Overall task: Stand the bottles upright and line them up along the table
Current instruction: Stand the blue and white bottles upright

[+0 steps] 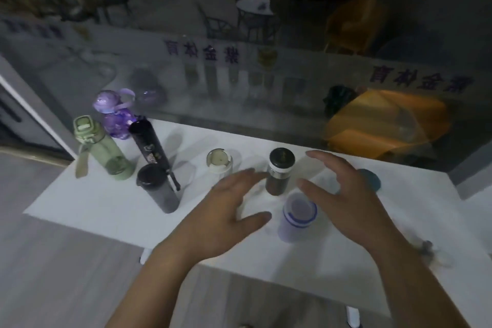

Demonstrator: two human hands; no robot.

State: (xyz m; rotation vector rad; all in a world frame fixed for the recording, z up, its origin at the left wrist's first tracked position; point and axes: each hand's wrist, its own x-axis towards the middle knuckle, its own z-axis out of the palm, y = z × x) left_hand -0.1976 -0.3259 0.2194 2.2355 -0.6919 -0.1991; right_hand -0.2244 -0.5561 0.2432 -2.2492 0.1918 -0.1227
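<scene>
Several bottles stand upright on a white table [93, 208]. At the left are a green bottle [102, 150], a purple bottle [115, 113], a tall black flask [149, 142] and a dark grey tumbler [158, 188]. In the middle stand a clear white-lidded bottle [219, 161] and a brown bottle with a black cap [278, 172]. A lavender cup-like bottle [298, 217] stands nearer me. A teal object [370, 178] shows behind my right hand. My left hand [229, 210] and my right hand [343, 194] hover open on either side of the brown and lavender bottles, holding nothing.
A glass wall [239, 74] with reversed lettering runs along the table's far edge, reflecting the bottles. An orange shape [386, 125] shows behind the glass at the right. A small blurry object [428, 247] lies near the table's right front edge. Wood-look floor [53, 274] lies below.
</scene>
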